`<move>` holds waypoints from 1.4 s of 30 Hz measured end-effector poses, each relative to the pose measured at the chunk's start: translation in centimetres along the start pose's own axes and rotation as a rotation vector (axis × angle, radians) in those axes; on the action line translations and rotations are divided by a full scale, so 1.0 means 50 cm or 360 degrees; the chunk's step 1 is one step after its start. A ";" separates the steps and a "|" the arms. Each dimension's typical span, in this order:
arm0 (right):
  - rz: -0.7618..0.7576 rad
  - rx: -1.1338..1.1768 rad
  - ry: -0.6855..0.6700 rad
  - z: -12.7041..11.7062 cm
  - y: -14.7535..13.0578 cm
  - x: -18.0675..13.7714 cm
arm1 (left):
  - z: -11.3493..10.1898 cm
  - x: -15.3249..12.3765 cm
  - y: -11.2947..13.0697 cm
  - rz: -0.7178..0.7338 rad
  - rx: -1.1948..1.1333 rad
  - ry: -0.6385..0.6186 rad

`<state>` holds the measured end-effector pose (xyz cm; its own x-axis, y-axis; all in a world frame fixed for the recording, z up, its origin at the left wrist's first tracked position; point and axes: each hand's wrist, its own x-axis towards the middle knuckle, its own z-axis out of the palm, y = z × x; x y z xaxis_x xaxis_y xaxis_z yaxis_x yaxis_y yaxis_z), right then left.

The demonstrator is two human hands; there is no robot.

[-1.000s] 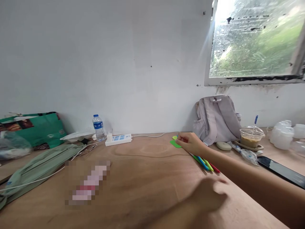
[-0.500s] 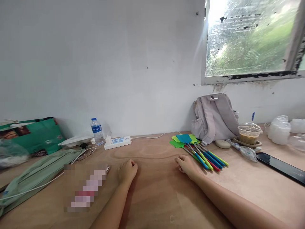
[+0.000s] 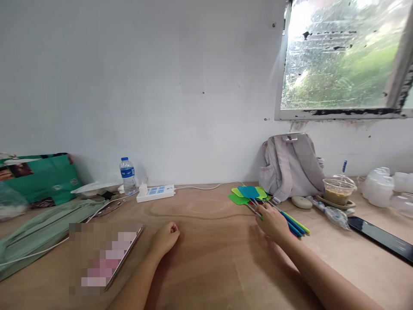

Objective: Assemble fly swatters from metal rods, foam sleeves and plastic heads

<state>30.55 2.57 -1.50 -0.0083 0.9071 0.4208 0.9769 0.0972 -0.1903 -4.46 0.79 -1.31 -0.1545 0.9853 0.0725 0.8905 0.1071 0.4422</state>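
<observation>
On the right of the table lies a bundle of fly swatters (image 3: 248, 192) with green, yellow-green and blue heads, thin metal shafts and coloured handles. My right hand (image 3: 272, 220) is over the bundle, its fingers curled onto the shafts just below the heads. It covers several of the handles, and which swatter the fingertips grip is partly hidden. My left hand (image 3: 165, 237) rests on the wood with its fingers curled in and nothing seen in them. Left of it lies a phone (image 3: 124, 258), its face blurred out.
A power strip (image 3: 155, 193) and a water bottle (image 3: 128, 177) stand by the wall. A grey backpack (image 3: 292, 165) leans behind the swatters. Farther right are a drink cup (image 3: 338, 190), a black tablet-like slab (image 3: 380, 237) and plastic bottles (image 3: 378, 187). Green cloth (image 3: 45, 230) and a green bag (image 3: 48, 181) lie left.
My right hand has moved right from the bare wood onto the fly swatters' shafts. My left hand stays curled on the table, slightly lower left in view; the view has shifted a little.
</observation>
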 end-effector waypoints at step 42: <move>0.0427 0.3469 -0.0449 0.039 -0.181 -0.055 | 0.054 -0.143 0.201 0.1063 -0.0259 -0.0373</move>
<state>21.31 -0.01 -2.66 -0.1718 0.9721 0.1599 -0.7210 -0.0135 -0.6928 6.75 -4.80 0.19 0.5122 0.8380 0.1881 0.6850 -0.5308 0.4990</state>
